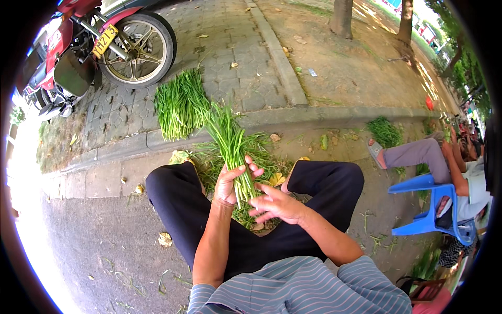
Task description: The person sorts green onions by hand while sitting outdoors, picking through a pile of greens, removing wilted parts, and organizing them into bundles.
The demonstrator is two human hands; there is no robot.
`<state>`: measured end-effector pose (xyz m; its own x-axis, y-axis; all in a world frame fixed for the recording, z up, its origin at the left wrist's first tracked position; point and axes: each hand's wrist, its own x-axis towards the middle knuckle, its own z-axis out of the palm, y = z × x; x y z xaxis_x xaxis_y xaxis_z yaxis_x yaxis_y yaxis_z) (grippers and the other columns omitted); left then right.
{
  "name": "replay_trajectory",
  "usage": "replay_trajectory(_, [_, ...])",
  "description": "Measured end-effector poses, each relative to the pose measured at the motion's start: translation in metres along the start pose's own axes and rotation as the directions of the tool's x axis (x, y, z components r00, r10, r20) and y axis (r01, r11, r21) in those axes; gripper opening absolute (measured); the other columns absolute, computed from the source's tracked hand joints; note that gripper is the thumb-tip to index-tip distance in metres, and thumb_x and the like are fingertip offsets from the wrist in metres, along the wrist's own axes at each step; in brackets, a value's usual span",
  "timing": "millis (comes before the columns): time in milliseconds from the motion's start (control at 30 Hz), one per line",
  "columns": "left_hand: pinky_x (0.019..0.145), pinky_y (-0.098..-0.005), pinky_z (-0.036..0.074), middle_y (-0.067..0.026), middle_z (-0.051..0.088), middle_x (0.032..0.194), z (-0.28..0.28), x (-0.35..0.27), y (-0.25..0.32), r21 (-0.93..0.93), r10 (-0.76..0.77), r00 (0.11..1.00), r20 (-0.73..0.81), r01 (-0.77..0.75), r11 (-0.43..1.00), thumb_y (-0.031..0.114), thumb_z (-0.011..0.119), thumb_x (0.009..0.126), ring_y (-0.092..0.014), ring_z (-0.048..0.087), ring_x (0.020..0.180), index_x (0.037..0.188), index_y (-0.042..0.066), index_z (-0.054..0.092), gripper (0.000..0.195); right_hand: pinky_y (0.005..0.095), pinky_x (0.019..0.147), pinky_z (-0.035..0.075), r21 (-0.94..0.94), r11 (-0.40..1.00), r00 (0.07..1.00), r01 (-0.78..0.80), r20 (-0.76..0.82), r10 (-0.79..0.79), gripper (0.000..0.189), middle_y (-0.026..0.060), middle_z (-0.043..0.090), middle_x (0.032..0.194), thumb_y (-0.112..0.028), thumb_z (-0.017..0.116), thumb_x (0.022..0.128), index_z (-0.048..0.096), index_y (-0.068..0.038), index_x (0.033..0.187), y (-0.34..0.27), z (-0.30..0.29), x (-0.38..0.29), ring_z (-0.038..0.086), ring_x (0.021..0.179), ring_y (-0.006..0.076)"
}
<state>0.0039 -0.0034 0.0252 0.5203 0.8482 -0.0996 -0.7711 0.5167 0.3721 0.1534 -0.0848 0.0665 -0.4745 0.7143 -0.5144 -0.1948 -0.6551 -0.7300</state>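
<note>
My left hand point(231, 182) is closed round a bunch of long green leafy stalks point(232, 149), which look like garlic chives, with their pale cut ends pointing down towards me. Beside those lower ends is my right hand point(276, 204), slightly blurred, its fingers apart and nothing plainly held in them. A larger pile of the same stalks point(182, 106) lies on the paving and kerb beyond, to the left. Loose green trimmings point(211, 167) and yellow leaves are scattered on the ground between my legs.
A red motorcycle point(135, 51) stands on the paving at the upper left. A stone kerb point(329, 115) runs across in front. At the right, a person sits by a blue plastic chair point(435, 204), near another heap of green stalks point(386, 131). Tree trunks point(342, 19) rise farther back.
</note>
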Motion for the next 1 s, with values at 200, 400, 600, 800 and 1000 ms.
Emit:
replay_trajectory(200, [0.085, -0.0461, 0.053, -0.0125, 0.059, 0.09, 0.0, -0.001, 0.002, 0.152, 0.047, 0.998, -0.052, -0.039, 0.988, -0.006, 0.056, 0.08, -0.026, 0.062, 0.085, 0.105, -0.003, 0.053, 0.026, 0.0435, 0.086, 0.045, 0.77, 0.627, 0.977, 0.118, -0.205, 0.067, 0.052, 0.0161, 0.046, 0.111, -0.037, 0.058, 0.087, 0.04, -0.003, 0.121, 0.014, 0.02, 0.036, 0.052, 0.096, 0.0252])
replay_trajectory(400, [0.077, -0.0421, 0.057, -0.0123, 0.06, 0.091, -0.002, -0.001, -0.001, 0.271, 0.104, 0.988, -0.113, -0.069, 0.96, -0.007, 0.054, 0.081, -0.026, 0.063, 0.081, 0.104, 0.0, 0.053, 0.024, 0.0429, 0.081, 0.047, 0.789, 0.567, 0.94, 0.235, -0.333, 0.074, 0.034, 0.0142, 0.046, 0.108, -0.03, 0.051, 0.091, 0.045, -0.009, 0.116, 0.024, 0.013, 0.046, 0.052, 0.091, 0.0218])
replay_trajectory(600, [0.072, -0.0385, 0.057, -0.013, 0.06, 0.086, -0.001, 0.002, 0.0, 0.22, 0.162, 0.973, -0.164, -0.124, 0.968, -0.007, 0.052, 0.083, -0.025, 0.063, 0.08, 0.105, 0.002, 0.05, 0.024, 0.048, 0.085, 0.046, 0.755, 0.569, 0.907, 0.325, -0.419, 0.038, 0.048, 0.0197, 0.042, 0.117, -0.035, 0.051, 0.091, 0.034, -0.007, 0.126, 0.008, 0.007, 0.041, 0.049, 0.102, 0.0298])
replay_trajectory(800, [0.073, -0.0397, 0.056, -0.0136, 0.061, 0.085, 0.002, 0.004, -0.011, 0.262, 0.154, 0.976, -0.155, -0.11, 0.959, -0.005, 0.052, 0.082, -0.027, 0.064, 0.079, 0.104, 0.001, 0.052, 0.022, 0.04, 0.089, 0.042, 0.832, 0.493, 0.952, 0.253, -0.304, 0.025, 0.053, 0.0114, 0.053, 0.109, -0.045, 0.032, 0.096, 0.043, 0.001, 0.121, 0.013, 0.012, 0.056, 0.051, 0.101, 0.0244])
replay_trajectory(1000, [0.068, -0.0354, 0.057, -0.0127, 0.059, 0.082, 0.01, 0.002, -0.019, 0.286, 0.262, 0.941, -0.213, -0.196, 0.938, -0.008, 0.052, 0.082, -0.025, 0.063, 0.073, 0.107, 0.004, 0.047, 0.028, 0.0424, 0.088, 0.043, 0.867, 0.443, 0.94, 0.228, -0.314, 0.131, 0.05, 0.0105, 0.057, 0.111, -0.045, 0.03, 0.096, 0.05, -0.003, 0.115, 0.016, 0.02, 0.06, 0.054, 0.101, 0.0231])
